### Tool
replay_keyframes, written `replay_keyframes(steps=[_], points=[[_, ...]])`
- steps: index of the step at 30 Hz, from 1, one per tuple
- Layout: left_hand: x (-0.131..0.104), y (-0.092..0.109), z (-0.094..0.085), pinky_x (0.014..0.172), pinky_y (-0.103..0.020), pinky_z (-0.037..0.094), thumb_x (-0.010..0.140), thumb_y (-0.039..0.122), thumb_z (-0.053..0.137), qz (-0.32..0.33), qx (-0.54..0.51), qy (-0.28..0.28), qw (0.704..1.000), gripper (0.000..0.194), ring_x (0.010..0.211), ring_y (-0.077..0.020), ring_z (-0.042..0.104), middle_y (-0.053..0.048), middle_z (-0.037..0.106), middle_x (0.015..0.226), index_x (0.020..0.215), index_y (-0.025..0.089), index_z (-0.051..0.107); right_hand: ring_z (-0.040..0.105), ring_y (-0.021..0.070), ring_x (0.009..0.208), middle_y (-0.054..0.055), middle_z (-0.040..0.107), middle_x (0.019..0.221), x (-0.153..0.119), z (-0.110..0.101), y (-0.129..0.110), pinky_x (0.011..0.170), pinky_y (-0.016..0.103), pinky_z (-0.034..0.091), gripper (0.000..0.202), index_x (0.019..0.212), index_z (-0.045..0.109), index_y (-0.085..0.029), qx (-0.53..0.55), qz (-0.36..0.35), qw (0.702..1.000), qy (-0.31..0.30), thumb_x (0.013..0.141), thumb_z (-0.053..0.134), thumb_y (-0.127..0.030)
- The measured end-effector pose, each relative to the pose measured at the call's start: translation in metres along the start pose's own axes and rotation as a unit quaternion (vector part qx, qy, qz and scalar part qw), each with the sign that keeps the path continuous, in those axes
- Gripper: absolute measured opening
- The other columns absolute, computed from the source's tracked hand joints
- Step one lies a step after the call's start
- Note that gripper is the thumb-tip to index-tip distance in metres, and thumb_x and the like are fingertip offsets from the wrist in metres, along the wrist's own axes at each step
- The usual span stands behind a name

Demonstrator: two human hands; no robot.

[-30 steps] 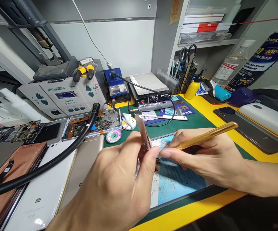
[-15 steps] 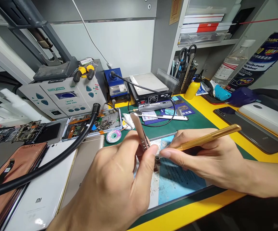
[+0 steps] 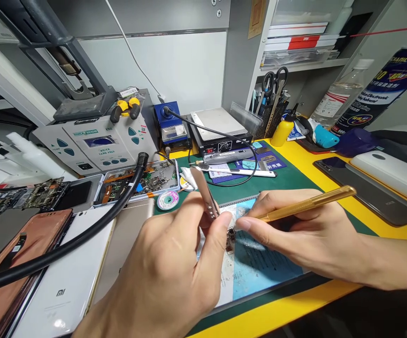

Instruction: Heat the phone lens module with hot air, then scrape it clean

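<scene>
My left hand (image 3: 178, 249) pinches metal tweezers (image 3: 206, 195), whose rear end points up and away. In my right hand (image 3: 295, 225) is a gold pen-shaped tool (image 3: 305, 204), slanting up to the right; its tip is hidden by the fingers. Between the two hands, a small metal component (image 3: 230, 234) shows beside my left thumb, over a blue and white booklet (image 3: 263, 263). The booklet lies on a green mat (image 3: 296, 173). Where the tweezer tips meet the component cannot be made out.
Phones (image 3: 69, 263) and a thick black hose (image 3: 94, 230) lie at the left, near a tray of parts (image 3: 161, 180). A solder spool (image 3: 168, 200), hot plate (image 3: 219, 124) and yellow bottle (image 3: 282, 131) stand behind. A dark phone (image 3: 368, 192) lies at right.
The surroundings at the left have shifted slightly right and down in view. More of the small component shows between my hands. Both hands keep their holds.
</scene>
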State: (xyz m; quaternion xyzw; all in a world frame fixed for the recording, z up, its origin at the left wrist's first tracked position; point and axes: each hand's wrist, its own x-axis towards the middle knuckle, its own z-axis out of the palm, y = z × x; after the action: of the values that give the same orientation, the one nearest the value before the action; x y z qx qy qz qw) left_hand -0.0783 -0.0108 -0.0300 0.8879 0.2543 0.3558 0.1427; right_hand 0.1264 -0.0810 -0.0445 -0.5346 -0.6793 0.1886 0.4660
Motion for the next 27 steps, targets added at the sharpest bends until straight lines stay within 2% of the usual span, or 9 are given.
replay_keyframes(steps=[12, 17, 23, 27], points=[[0.0016, 0.0005, 0.0007, 0.041, -0.025, 0.037, 0.095, 0.013, 0.064, -0.003, -0.002, -0.007, 1.000, 0.005, 0.043, -0.0094, 0.047, 0.002, 0.068, 0.071, 0.096, 0.017, 0.067, 0.052, 0.0118, 0.046, 0.000, 0.066, 0.057, 0.0001, -0.0001, -0.0020, 0.041, 0.026, 0.042, 0.023, 0.070, 0.070, -0.019, -0.018, 0.014, 1.000, -0.008, 0.093, 0.074, -0.024], [0.0018, 0.0008, -0.0011, 0.042, -0.025, 0.038, 0.096, 0.015, 0.064, -0.005, -0.002, -0.009, 1.000, 0.005, 0.044, -0.0099, 0.048, 0.002, 0.068, 0.071, 0.098, 0.016, 0.068, 0.058, 0.0132, 0.048, 0.002, 0.070, 0.059, 0.0008, -0.0022, -0.0024, 0.044, 0.027, 0.047, 0.023, 0.071, 0.071, -0.018, -0.029, 0.003, 0.999, -0.018, 0.093, 0.073, -0.024], [0.0020, 0.0010, -0.0006, 0.043, -0.025, 0.039, 0.095, 0.013, 0.064, -0.005, -0.005, -0.008, 1.000, 0.005, 0.044, -0.0096, 0.049, 0.003, 0.068, 0.070, 0.096, 0.016, 0.067, 0.054, 0.0121, 0.046, 0.002, 0.069, 0.058, 0.0000, -0.0017, -0.0029, 0.041, 0.026, 0.044, 0.021, 0.072, 0.071, -0.018, -0.020, 0.010, 1.000, -0.020, 0.093, 0.073, -0.024], [0.0011, 0.0007, 0.0005, 0.040, -0.025, 0.035, 0.095, 0.013, 0.063, -0.004, -0.004, -0.008, 1.000, 0.006, 0.042, -0.0094, 0.045, 0.005, 0.062, 0.064, 0.097, 0.017, 0.067, 0.053, 0.0121, 0.046, 0.001, 0.068, 0.057, 0.0005, -0.0014, -0.0038, 0.041, 0.026, 0.043, 0.022, 0.072, 0.070, -0.018, -0.013, 0.013, 1.000, -0.022, 0.093, 0.072, -0.023]])
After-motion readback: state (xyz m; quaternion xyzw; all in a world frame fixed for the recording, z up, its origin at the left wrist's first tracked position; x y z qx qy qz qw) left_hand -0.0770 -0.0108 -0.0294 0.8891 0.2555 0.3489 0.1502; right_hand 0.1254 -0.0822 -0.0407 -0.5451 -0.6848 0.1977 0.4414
